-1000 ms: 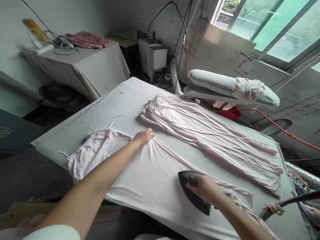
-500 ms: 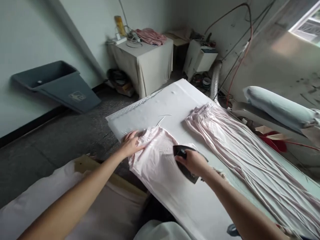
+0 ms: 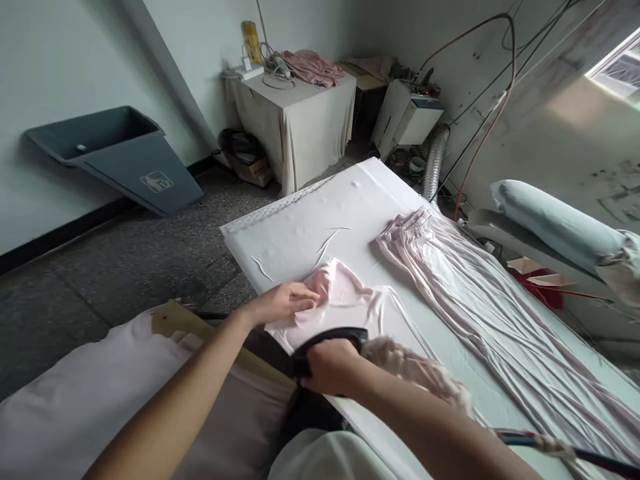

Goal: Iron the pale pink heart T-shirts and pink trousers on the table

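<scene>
My right hand [image 3: 333, 367] is wrapped round the handle of a black iron [image 3: 355, 337], tilted at the near edge of the padded ironing table [image 3: 300, 233]. A hose in a ruffled cloth cover [image 3: 415, 367] trails right from it, partly behind my forearm. To the left of the iron, my left hand [image 3: 285, 303] pinches the gathered end of a pale pink garment [image 3: 345, 287], which lies partly folded and rumpled on the table. The iron and my hand hide its near part. Pale pink gathered trousers [image 3: 450, 267] lie lengthwise along the table's right side.
Off the table's near left side is a pile of whitish fabric [image 3: 125, 373]. A grey bin [image 3: 145, 167] stands by the left wall. Behind are a cloth-covered table [image 3: 315, 133] and a white machine [image 3: 410, 120]. At right is a padded sleeve board [image 3: 555, 217].
The iron has moved left and toward me, and turned. My left hand has shifted right, its fingers now gathered on the garment, whose waist end has folded and bunched. The view has shifted slightly.
</scene>
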A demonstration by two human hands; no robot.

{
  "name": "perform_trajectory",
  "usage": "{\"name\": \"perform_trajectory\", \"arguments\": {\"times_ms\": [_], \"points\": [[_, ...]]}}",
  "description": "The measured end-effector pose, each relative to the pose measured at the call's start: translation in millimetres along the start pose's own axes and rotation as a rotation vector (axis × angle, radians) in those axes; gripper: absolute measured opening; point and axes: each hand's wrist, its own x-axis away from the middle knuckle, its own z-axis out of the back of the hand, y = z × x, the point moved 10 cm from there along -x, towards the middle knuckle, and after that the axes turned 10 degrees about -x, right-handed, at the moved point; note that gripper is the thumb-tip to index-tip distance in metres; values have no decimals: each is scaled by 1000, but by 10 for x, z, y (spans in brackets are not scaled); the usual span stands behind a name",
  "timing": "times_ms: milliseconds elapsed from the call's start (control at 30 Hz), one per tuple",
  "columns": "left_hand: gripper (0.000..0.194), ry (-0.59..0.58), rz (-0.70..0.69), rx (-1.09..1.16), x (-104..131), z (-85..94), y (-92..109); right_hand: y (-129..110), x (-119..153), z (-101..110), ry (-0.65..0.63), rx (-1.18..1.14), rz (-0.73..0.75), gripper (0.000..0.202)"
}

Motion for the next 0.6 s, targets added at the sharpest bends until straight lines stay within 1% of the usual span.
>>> {"name": "perform_trajectory", "arguments": {"times_ms": [33,67,100,133,167,200,233,267,300,333,367,400,433,467,500,533,567,600], "points": [[55,92,-1,32,93,-29,-29,192,240,-24,-5,-38,-50,47],[58,225,47,34,200,-8,-140,348,434,8,17,-108,-88,49],[62,352,138,-3,319,21,-310,468,563,85,55,-194,-117,51],[63,416,246,-72,422,11,-495,551,614,204,105,-277,-137,52],[61,395,337,-152,481,-48,-662,601,587,353,157,-334,-149,52],[55,309,390,-216,495,-144,-795,628,491,529,214,-356,-158,51],[49,209,399,-242,485,-244,-878,643,351,725,277,-350,-170,49],[45,139,377,-223,467,-317,-906,664,194,917,337,-332,-191,46],[44,127,348,-168,455,-340,-896,704,46,1076,380,-322,-226,43],[45,164,333,-81,458,-330,-873,765,-65,1186,403,-325,-265,41],[46,227,345,35,486,-321,-861,852,-117,1238,412,-344,-301,40],[47,291,379,181,539,-354,-865,963,-93,1227,417,-381,-323,40],[48,344,423,347,609,-445,-879,1101,13,1140,419,-433,-334,41],[48,384,473,515,692,-593,-898,1272,203,977,427,-497,-342,44],[48,414,517,657,776,-771,-910,1475,472,749,455,-573,-349,48],[46,426,548,746,849,-961,-909,1709,806,449,498,-669,-362,52],[42,427,567,766,904,-1134,-900,1980,1186,65,530,-768,-407,60],[38,416,582,711,937,-1279,-886,2280,1620,-334,609,-861,-465,63]]}}
